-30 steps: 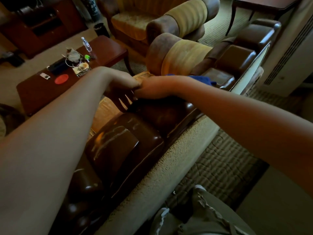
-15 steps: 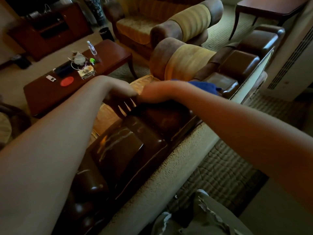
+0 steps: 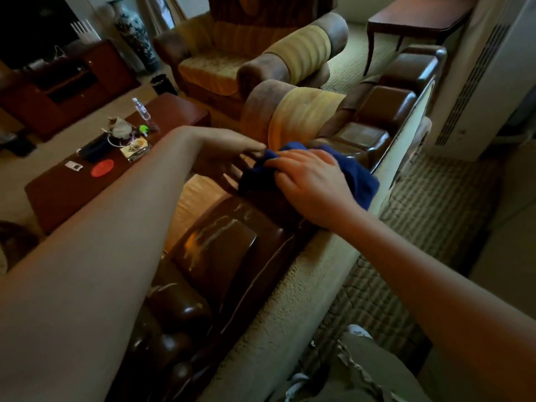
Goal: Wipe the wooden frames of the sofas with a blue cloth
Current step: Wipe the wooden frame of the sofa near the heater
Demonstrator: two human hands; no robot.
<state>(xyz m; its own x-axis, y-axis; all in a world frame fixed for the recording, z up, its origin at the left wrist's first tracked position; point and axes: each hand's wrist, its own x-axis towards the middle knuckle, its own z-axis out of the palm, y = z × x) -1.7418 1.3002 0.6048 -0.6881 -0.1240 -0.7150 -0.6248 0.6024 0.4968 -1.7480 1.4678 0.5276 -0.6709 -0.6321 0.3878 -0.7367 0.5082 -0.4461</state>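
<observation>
Upper left of frame: dark cabinet (image 3: pixel 66 82) w/ a blue-white vase (image 3: pixel 135 33) beside it; below, the coffee table (image 3: pixel 58 192) carries a clear bottle (image 3: pixel 141 109), a red disc (image 3: pixel 102 168) & small clutter. Left hand (image 3: pixel 232 145) reaches to frame centre, at the front of the sofa's wooden frame (image 3: pixel 220 242); its fingers are hidden past the blue cloth (image 3: pixel 356 175), so can't tell if they grip anything. Just right of centre, right hand (image 3: pixel 311 181) lies on the cloth, fingers spread & lightly bent, pressing it flat on the carved top rail, pinching nothing. Risks, as I judge: cloth is bunched & hangs over the back edge, so a fast stroke could drag it off behind the sofa; grooves between carved blocks may get skipped w/ a flat palm. In the way: the yellow padded armrest (image 3: pixel 301 117) crowds the rail ahead. Upper middle: an armchair (image 3: pixel 232 62). Upper right: a side table (image 3: pixel 417 18); far right, a white vented unit (image 3: pixel 478 82).
</observation>
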